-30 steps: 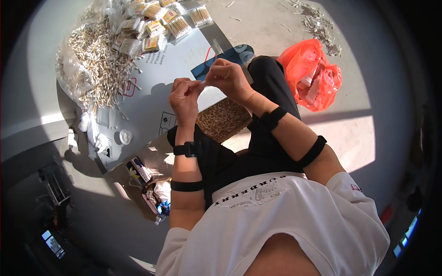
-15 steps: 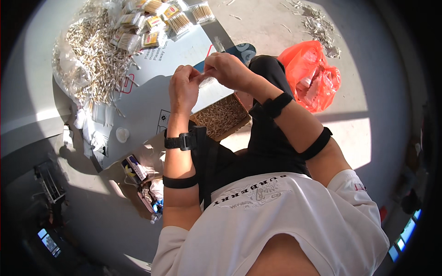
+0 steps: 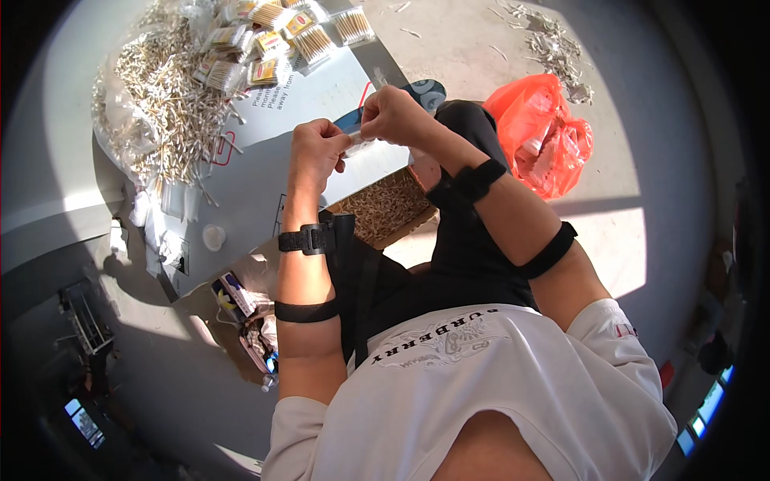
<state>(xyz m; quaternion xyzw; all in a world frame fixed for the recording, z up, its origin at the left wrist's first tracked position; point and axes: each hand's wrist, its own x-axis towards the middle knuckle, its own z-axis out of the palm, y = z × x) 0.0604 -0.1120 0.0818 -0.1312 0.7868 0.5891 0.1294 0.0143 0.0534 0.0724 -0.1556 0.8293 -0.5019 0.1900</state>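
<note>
Over the near edge of a white board-like tabletop (image 3: 269, 172), both hands pinch a small clear plastic bag (image 3: 362, 145), stretched between them. My left hand (image 3: 315, 154) grips one side with thumb and fingers together. On the other side my right hand (image 3: 395, 117) is closed on it, a little higher. What the bag holds, if anything, is too small to make out. Below the hands, a cardboard box (image 3: 423, 218) of loose cotton swabs (image 3: 383, 202) sits by my legs. A big heap of cotton swabs (image 3: 164, 100) in clear plastic covers the tabletop's far left.
Several packed bags of cotton swabs (image 3: 314, 42) lie at the far edge. A red plastic bag (image 3: 536, 132) stands on the floor at right, with scattered white scraps (image 3: 553, 48) beyond. A small white cup (image 3: 213, 236) and an open carton (image 3: 245, 333) are at left.
My hands have drawn slightly apart, the left one shifting left and down. More of the clear bag shows between them.
</note>
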